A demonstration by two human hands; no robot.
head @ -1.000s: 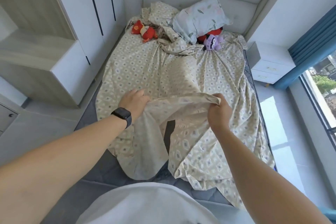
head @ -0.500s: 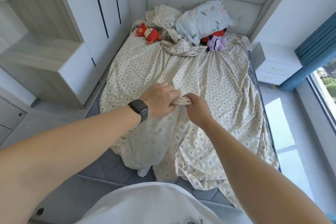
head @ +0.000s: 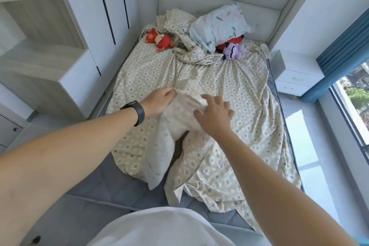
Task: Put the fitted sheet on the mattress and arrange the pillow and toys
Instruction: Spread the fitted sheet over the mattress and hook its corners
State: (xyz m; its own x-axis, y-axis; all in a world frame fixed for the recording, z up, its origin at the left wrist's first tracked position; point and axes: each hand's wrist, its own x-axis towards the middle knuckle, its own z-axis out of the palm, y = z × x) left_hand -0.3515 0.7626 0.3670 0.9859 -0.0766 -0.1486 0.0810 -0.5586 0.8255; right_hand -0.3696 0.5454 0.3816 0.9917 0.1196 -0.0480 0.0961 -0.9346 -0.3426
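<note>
your left hand [head: 159, 102] is pinching a fold of the sheet [head: 239, 94] mid-mattress [head: 119, 191], while your right hand [head: 214, 116] is hovering released. pulling now is risking dragging the pillow [head: 219, 26] and toys off.

One mark only: a gold emblem on a round red patch on the red plush toy [head: 159, 40], which lies on the fitted sheet [head: 235, 94] left of the pillow [head: 219, 24]. It looks like a character or seal but is too small and blurred to read. No other text, label, brand or number is legible. The sheet carries a repeating diamond pattern, the pillow a leaf print, neither with lettering. The purple plush toy [head: 232, 52], just below the pillow, has face markings, no writing. The black watch [head: 137, 112] on the left wrist shows a dark face, nothing readable on it.
</note>
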